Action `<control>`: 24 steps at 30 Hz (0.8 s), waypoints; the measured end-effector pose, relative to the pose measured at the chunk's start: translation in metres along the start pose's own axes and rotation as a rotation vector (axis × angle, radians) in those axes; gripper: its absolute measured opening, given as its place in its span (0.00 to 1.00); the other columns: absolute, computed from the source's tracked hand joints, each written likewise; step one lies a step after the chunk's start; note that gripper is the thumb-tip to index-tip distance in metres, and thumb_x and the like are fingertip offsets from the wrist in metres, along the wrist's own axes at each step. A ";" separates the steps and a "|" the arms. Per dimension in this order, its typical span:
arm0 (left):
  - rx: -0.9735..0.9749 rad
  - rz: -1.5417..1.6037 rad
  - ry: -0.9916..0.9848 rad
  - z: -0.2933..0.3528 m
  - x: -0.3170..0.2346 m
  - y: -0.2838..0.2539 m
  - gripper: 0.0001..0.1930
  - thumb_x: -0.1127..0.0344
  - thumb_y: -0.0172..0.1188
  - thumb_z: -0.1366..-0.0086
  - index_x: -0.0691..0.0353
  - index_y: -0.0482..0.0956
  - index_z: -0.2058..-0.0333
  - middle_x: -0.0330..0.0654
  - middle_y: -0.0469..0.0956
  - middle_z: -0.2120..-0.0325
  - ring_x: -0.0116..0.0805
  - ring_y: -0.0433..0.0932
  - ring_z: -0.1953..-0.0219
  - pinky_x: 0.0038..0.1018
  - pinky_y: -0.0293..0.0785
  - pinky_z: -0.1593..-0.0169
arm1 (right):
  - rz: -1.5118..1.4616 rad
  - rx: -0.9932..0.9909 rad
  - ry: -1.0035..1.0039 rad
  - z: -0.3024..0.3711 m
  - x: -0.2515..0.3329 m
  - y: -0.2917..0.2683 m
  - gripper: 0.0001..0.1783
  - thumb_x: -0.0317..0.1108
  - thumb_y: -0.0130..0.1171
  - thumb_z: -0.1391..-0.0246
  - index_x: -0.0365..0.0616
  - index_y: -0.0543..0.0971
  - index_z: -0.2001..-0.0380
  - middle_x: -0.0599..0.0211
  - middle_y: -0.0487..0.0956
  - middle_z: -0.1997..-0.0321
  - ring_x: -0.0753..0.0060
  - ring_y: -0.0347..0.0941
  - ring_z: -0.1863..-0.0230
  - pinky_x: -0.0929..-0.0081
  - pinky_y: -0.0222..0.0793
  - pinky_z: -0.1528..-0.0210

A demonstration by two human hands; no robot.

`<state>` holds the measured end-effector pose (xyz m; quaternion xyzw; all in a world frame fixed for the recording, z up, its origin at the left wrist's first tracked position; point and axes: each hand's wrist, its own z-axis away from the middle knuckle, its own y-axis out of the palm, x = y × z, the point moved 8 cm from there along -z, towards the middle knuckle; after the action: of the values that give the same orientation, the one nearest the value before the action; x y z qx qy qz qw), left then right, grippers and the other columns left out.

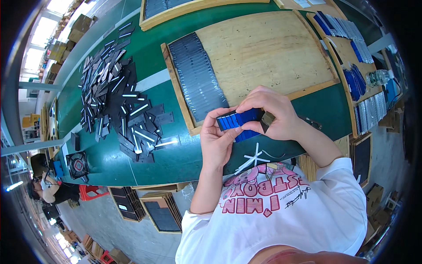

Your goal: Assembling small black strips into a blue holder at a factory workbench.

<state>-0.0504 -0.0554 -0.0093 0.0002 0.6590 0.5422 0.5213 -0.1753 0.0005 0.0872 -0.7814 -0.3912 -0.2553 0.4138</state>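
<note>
Both of my hands are close together over the near edge of the green table. My left hand (216,141) pinches the left end of a blue, flat piece with pale cross lines (228,121), its thumb in front and fingers behind. The right end of that piece is gripped by my right hand (278,115), where a dark strip with a brownish end (267,119) sticks out between thumb and fingers. More blue pieces (247,135) show just below the hands. White narrow strips (254,158) lie crossed by the table edge, in front of my shirt.
A wooden-framed tray (268,48) beyond my hands holds a column of dark flat pieces (198,72) on its left side. Left of it spreads a loose heap of black strips (107,83). A small fan (77,164) stands far left. A right-hand tray (347,66) carries blue and silvery pieces.
</note>
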 end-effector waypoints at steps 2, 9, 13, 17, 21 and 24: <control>-0.007 -0.008 -0.001 0.000 0.000 -0.001 0.23 0.90 0.57 0.45 0.68 0.66 0.50 0.56 0.74 0.50 0.37 0.78 0.53 0.30 0.79 0.50 | 0.003 -0.001 -0.002 0.000 0.000 0.000 0.21 0.29 0.74 0.62 0.46 0.77 0.62 0.68 0.80 0.63 0.64 0.76 0.61 0.70 0.72 0.59; -0.013 -0.019 -0.009 -0.001 0.001 -0.003 0.23 0.90 0.57 0.45 0.68 0.66 0.50 0.56 0.73 0.50 0.37 0.78 0.52 0.31 0.78 0.49 | 0.019 -0.007 -0.027 -0.001 0.002 0.000 0.21 0.29 0.73 0.62 0.45 0.77 0.62 0.67 0.81 0.63 0.63 0.76 0.61 0.70 0.72 0.59; -0.014 -0.066 0.043 -0.003 -0.003 0.003 0.23 0.90 0.57 0.45 0.68 0.67 0.51 0.55 0.73 0.51 0.39 0.78 0.52 0.33 0.79 0.50 | 0.163 -0.028 -0.123 0.005 0.010 -0.004 0.21 0.29 0.70 0.63 0.47 0.78 0.61 0.69 0.79 0.63 0.61 0.75 0.62 0.68 0.74 0.62; -0.063 -0.052 0.052 -0.005 0.000 0.001 0.22 0.91 0.57 0.46 0.68 0.69 0.53 0.56 0.72 0.50 0.46 0.76 0.49 0.38 0.77 0.47 | 0.293 -0.103 -0.143 0.014 0.014 -0.034 0.23 0.27 0.73 0.65 0.44 0.77 0.62 0.65 0.80 0.63 0.61 0.77 0.63 0.68 0.73 0.61; -0.108 -0.114 0.083 0.001 -0.009 -0.008 0.23 0.91 0.57 0.47 0.66 0.69 0.53 0.58 0.71 0.49 0.50 0.75 0.49 0.42 0.77 0.46 | 0.481 -0.318 0.161 0.039 -0.017 -0.122 0.18 0.27 0.72 0.61 0.44 0.79 0.63 0.66 0.81 0.63 0.64 0.77 0.62 0.72 0.72 0.59; -0.092 -0.114 0.093 0.004 -0.007 -0.010 0.23 0.90 0.57 0.46 0.65 0.68 0.52 0.59 0.70 0.49 0.49 0.74 0.47 0.42 0.77 0.46 | 0.590 -0.615 0.409 0.085 -0.044 -0.226 0.22 0.25 0.71 0.60 0.43 0.78 0.59 0.70 0.81 0.62 0.75 0.76 0.58 0.77 0.71 0.52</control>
<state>-0.0392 -0.0606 -0.0110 -0.0865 0.6558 0.5408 0.5195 -0.3794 0.1347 0.1118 -0.8791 0.0308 -0.3794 0.2868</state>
